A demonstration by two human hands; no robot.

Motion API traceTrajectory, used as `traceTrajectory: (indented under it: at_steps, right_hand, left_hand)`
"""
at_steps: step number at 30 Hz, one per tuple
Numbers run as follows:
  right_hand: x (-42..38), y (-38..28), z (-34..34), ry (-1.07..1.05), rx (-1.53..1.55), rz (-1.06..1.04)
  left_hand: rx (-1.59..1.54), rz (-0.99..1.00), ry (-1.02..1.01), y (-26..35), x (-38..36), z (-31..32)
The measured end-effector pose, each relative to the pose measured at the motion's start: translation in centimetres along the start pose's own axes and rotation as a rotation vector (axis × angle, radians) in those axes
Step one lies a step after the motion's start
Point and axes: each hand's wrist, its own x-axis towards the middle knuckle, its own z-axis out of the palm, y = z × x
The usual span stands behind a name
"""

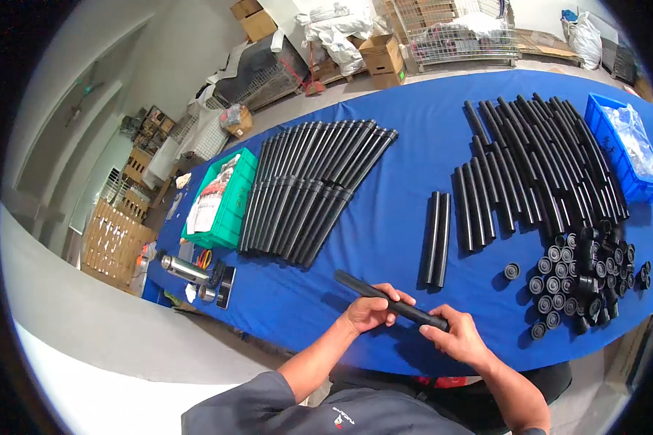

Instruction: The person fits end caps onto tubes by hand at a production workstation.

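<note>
Dark shirt (319, 409), nearest the cam, is cut off by the bottom edge; its chest print is too small to read fully. Head view: black tube (412, 312) is held slantwise above the blue cloth (297, 297), btwn both hands. L hand (370, 312): thumb & fingers closed round the tube's mid part, some fingertips hidden behind it. R hand (458, 337): thumb & fingers clamped on the tube's R end, which the hand partly covers; can't tell if a cap is on it. Tube's L end sticks out free.

Two loose tubes (443, 239) lie just beyond the hands, side by side. Farther R: tube pile (540, 159), w/ round caps (560, 284) heaped at its near end, some overlapping & hard to separate. L side: fanned tubes (305, 192) beside green bin (244, 181). Blue bin (642, 190) at far R.
</note>
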Motion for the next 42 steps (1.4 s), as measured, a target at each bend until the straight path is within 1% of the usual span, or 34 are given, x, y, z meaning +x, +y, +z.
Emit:
traceTrajectory:
  at_steps: [1, 5, 8, 11, 14, 15, 16, 18, 21, 25, 28, 31, 34, 35, 38, 41, 42]
  right_hand:
    - [0.0, -0.3, -0.3, -0.141, 0.248, 0.242]
    - [-0.6, -0.7, 1.0, 0.317, -0.476, -0.527]
    - [-0.6, 0.4, 0.9, 0.266, -0.575, -0.487]
    - [-0.4, -0.8, 0.2, -0.027, -0.077, 0.027]
    - [-0.3, 0.6, 1.1, 0.129, -0.261, -0.288]
    - [-0.4, -0.2, 1.4, 0.305, -0.444, -0.486]
    - [-0.4, -0.1, 1.3, 0.296, -0.443, -0.482]
    - [-0.3, -0.1, 1.3, 0.282, -0.44, -0.47]
    - [-0.4, -2.0, -0.7, -0.101, 0.161, 0.213]
    - [-0.3, -0.6, 0.7, 0.329, -0.388, -0.564]
    - [-0.8, -0.5, 0.7, 0.217, -0.497, -0.425]
    - [-0.7, -2.1, -0.6, -0.062, -0.022, 0.137]
    - [-0.6, -0.7, 0.4, 0.179, -0.235, -0.305]
    - [-0.5, -0.6, 0.7, 0.311, -0.352, -0.463]
    - [-0.9, -0.4, 0.7, 0.229, -0.519, -0.401]
    - [-0.6, -2.0, -0.4, -0.076, 0.092, 0.191]
    - [-0.6, -1.6, -0.1, 0.029, -0.032, 0.01]
  left_hand:
    - [0.007, -0.009, -0.008, 0.0, 0.0, 0.0]
    - [-0.036, -0.008, 0.041, -0.1, 0.2, 0.2]
    - [-0.027, 0.009, 0.034, -0.2, 0.1, 0.1]
    - [-0.003, 0.026, 0.0, -0.1, 0.2, 0.1]
    - [-0.017, 0.012, 0.019, -0.1, 0.1, -0.4]
    - [-0.015, 0.015, 0.037, -0.1, 0.1, -0.2]
    - [-0.015, 0.016, 0.055, -0.2, 0.1, -0.1]
    - [0.001, 0.018, 0.006, -0.2, 0.1, -0.2]
    - [0.034, -0.014, -0.016, 0.0, 0.1, -0.1]
    - [-0.01, -0.008, 0.018, -0.2, 0.2, -0.2]
    - [-0.022, -0.015, -0.02, -0.3, 0.2, -0.5]
    - [0.014, 0.004, -0.004, -0.4, 0.0, -0.5]
    - [-0.026, 0.003, -0.004, -0.1, 0.2, 0.2]
    - [-0.023, 0.003, 0.003, -0.1, 0.2, 0.3]
    - [0.001, -0.004, 0.001, -0.1, 0.2, 0.3]
    - [0.028, -0.015, -0.03, 0.0, 0.1, 0.3]
    - [0.023, -0.013, -0.028, 0.0, 0.2, 0.2]
